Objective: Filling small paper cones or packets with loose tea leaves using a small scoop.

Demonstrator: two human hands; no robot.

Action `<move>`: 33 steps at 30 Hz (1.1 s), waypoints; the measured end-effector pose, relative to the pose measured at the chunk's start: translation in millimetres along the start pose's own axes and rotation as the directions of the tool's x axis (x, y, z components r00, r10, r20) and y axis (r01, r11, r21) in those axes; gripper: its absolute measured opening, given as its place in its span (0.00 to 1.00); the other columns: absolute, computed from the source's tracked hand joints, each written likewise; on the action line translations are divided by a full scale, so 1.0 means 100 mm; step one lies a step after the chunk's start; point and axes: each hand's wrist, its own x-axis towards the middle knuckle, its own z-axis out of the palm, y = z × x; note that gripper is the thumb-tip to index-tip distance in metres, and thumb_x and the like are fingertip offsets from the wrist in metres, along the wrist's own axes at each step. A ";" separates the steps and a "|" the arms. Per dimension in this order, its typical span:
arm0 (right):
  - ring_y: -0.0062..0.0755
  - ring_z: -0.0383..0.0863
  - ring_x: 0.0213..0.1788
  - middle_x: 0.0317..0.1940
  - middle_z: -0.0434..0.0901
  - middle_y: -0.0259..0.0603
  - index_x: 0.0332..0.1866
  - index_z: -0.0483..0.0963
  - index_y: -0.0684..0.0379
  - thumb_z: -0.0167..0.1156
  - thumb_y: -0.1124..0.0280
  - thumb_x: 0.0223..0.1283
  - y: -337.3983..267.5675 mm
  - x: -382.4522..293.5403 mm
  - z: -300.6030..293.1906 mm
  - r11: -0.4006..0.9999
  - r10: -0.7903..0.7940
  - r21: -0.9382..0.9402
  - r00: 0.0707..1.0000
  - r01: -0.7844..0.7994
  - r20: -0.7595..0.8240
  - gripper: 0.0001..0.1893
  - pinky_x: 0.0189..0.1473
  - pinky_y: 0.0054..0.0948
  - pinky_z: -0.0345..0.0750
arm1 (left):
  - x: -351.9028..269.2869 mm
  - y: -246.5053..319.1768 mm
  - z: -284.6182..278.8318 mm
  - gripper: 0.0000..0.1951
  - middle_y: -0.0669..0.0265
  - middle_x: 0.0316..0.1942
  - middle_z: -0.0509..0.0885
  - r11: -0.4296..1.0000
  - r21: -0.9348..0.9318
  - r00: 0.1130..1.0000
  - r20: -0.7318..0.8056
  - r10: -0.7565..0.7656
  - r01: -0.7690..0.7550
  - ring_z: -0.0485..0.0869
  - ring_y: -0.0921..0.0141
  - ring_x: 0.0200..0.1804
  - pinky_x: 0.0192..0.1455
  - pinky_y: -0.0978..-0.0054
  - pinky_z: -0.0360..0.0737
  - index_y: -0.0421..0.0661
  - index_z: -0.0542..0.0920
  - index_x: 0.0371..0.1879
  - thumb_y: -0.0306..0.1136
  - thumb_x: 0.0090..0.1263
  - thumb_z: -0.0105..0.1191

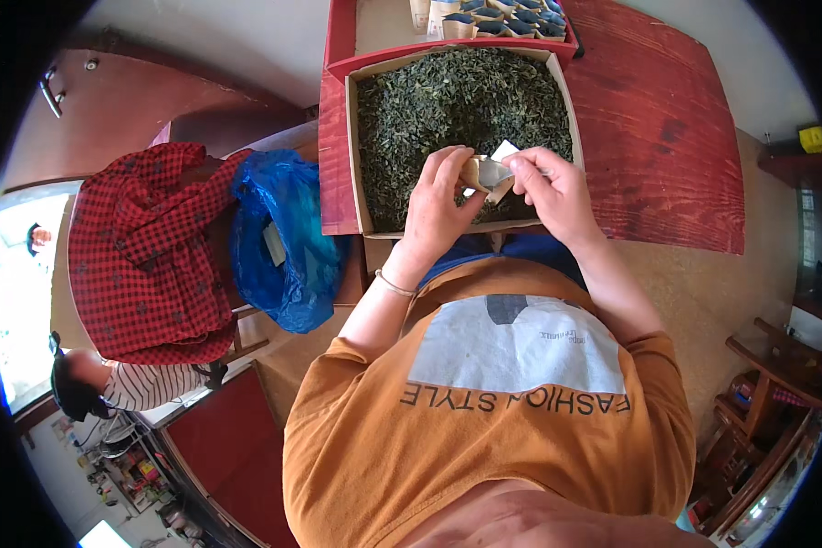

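Observation:
A shallow cardboard box (452,89) full of loose dried tea leaves lies before me on the red table. Over its near part, my left hand (442,198) grips a small brown paper bag (476,172) by its sides. My right hand (551,188) is closed on a metal spoon (496,172), whose bowl is at the mouth of the bag. A small white piece (505,149), perhaps paper or part of a packet, shows beside the spoon; what holds it is hard to tell.
Behind the box, a red tray (342,34) holds several filled paper bags (493,27). The red wooden table (657,137) extends right. At left are a blue plastic bag (301,274) and a red checked shirt (157,253). A person (151,387) is at the lower left.

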 end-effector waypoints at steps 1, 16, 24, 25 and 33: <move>0.11 0.76 0.29 0.29 0.82 0.28 0.50 0.84 0.63 0.59 0.65 0.81 -0.03 0.01 0.00 0.997 0.042 0.069 0.999 -0.043 0.006 0.12 0.32 0.18 0.73 | 0.00 0.00 -0.01 0.32 0.54 0.62 0.79 0.999 -0.036 1.000 -0.007 0.004 -0.004 0.86 0.57 0.54 0.50 0.66 0.89 0.42 0.76 0.66 0.22 0.59 0.71; 0.10 0.74 0.29 0.29 0.81 0.28 0.51 0.84 0.62 0.58 0.65 0.82 -0.02 0.04 0.11 0.996 0.034 0.083 0.999 -0.036 0.018 0.12 0.32 0.16 0.71 | -0.04 -0.06 -0.09 0.32 0.57 0.60 0.82 0.999 -0.034 0.998 -0.065 0.023 -0.025 0.87 0.65 0.45 0.45 0.71 0.88 0.42 0.78 0.65 0.21 0.58 0.72; 0.10 0.74 0.32 0.32 0.82 0.28 0.54 0.84 0.62 0.57 0.66 0.82 -0.09 0.07 0.04 0.983 -0.156 0.069 0.973 0.170 -0.172 0.12 0.35 0.15 0.72 | -0.03 -0.14 -0.18 0.30 0.61 0.49 0.84 0.995 -0.072 0.983 -0.165 -0.078 0.067 0.85 0.73 0.34 0.40 0.75 0.86 0.41 0.81 0.62 0.25 0.58 0.75; 0.12 0.76 0.34 0.33 0.83 0.29 0.54 0.84 0.63 0.58 0.67 0.82 -0.05 0.10 0.03 0.991 -0.135 -0.001 0.981 0.136 -0.140 0.12 0.37 0.17 0.74 | -0.02 -0.14 -0.19 0.30 0.61 0.49 0.84 0.995 -0.073 0.983 -0.166 -0.077 0.066 0.85 0.73 0.34 0.40 0.75 0.86 0.41 0.81 0.62 0.25 0.58 0.75; 0.42 0.90 0.45 0.44 0.89 0.51 0.56 0.83 0.65 0.60 0.71 0.76 0.25 0.20 0.23 0.813 -0.217 -0.499 0.952 0.299 0.216 0.12 0.49 0.35 0.83 | -0.03 -0.21 -0.20 0.33 0.62 0.44 0.83 0.990 -0.133 0.969 -0.233 -0.082 0.052 0.85 0.74 0.34 0.39 0.75 0.86 0.42 0.80 0.64 0.25 0.56 0.77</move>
